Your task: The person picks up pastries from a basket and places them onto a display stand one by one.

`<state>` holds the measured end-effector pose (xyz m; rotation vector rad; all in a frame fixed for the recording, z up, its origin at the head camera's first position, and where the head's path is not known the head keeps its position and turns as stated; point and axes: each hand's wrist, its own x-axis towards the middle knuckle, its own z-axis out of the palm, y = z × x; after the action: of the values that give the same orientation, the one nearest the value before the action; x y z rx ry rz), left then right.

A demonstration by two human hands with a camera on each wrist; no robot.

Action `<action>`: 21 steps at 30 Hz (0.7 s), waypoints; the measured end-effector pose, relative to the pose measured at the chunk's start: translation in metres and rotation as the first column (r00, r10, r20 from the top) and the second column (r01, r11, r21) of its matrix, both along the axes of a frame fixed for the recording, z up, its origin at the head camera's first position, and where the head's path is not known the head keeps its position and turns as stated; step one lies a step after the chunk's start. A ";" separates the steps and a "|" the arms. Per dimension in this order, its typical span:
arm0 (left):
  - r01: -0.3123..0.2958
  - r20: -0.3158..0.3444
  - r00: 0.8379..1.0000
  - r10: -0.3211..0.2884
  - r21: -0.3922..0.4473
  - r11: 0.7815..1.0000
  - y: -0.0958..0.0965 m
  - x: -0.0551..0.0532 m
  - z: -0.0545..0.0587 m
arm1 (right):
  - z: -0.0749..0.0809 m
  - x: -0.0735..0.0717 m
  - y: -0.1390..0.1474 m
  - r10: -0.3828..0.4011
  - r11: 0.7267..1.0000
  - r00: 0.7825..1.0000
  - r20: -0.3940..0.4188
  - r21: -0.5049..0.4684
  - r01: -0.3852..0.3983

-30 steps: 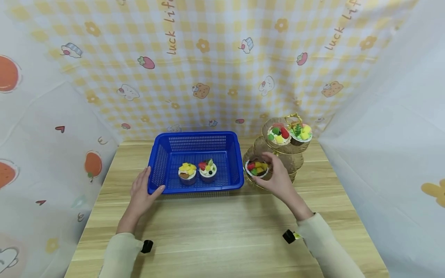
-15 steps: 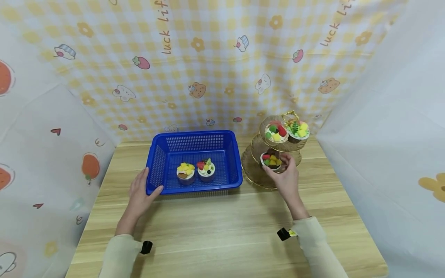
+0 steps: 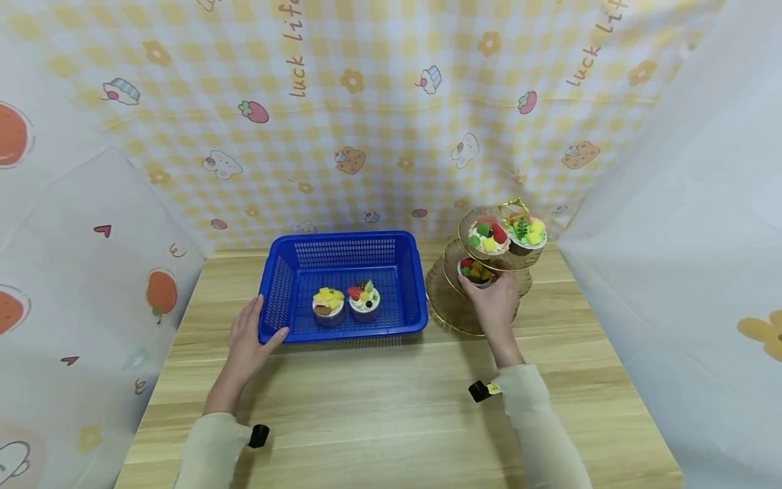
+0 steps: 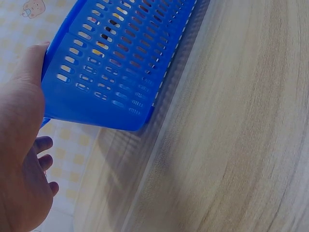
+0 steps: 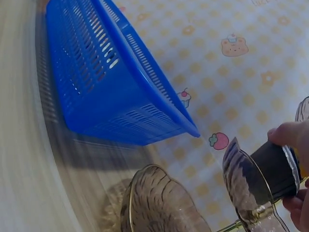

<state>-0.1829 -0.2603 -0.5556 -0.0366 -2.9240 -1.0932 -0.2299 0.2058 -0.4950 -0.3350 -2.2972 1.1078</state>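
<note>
My right hand pinches a fruit-topped cupcake at the middle tier of a three-tier cake stand. In the right wrist view, its dark cup sits right at the clear tier's surface, with thumb and fingertips on either side. My left hand rests against the front left corner of a blue plastic basket, its fingers along the left side and its thumb at the front rim. Inside that basket stand a yellow-topped cupcake and one with red fruit.
On the stand's top tier are two more cupcakes, one with red and green fruit and one with a green sprig. A gold handle rises beside them. The wooden table backs onto a checked cloth.
My right hand has carried the cupcake from the stand's front left, rightward and back, to the middle tier beneath the top one. My left hand has stayed at the basket's corner.
</note>
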 end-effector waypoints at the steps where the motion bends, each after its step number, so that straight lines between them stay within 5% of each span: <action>1: 0.000 0.003 1.000 0.000 0.000 1.000 0.000 0.000 0.000 | -0.001 -0.001 -0.001 -0.011 1.000 1.000 0.008 0.013 0.011; 7: 0.000 0.011 1.000 -0.001 0.003 1.000 0.001 0.000 0.000 | -0.008 -0.007 -0.004 -0.062 0.997 0.996 0.061 0.060 0.058; 16: -0.004 0.009 1.000 0.004 0.001 1.000 -0.001 -0.001 -0.004 | -0.012 -0.015 -0.011 -0.105 0.987 0.994 -0.004 0.125 0.105; 21: -0.004 -0.002 1.000 0.004 0.004 1.000 -0.002 -0.002 -0.006 | -0.013 -0.014 -0.015 -0.134 0.979 0.990 0.037 0.159 0.127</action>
<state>-0.1850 -0.2618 -0.5619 -0.0317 -2.9190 -1.0973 -0.2444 0.1905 -0.5076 -0.4477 -2.3496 0.8581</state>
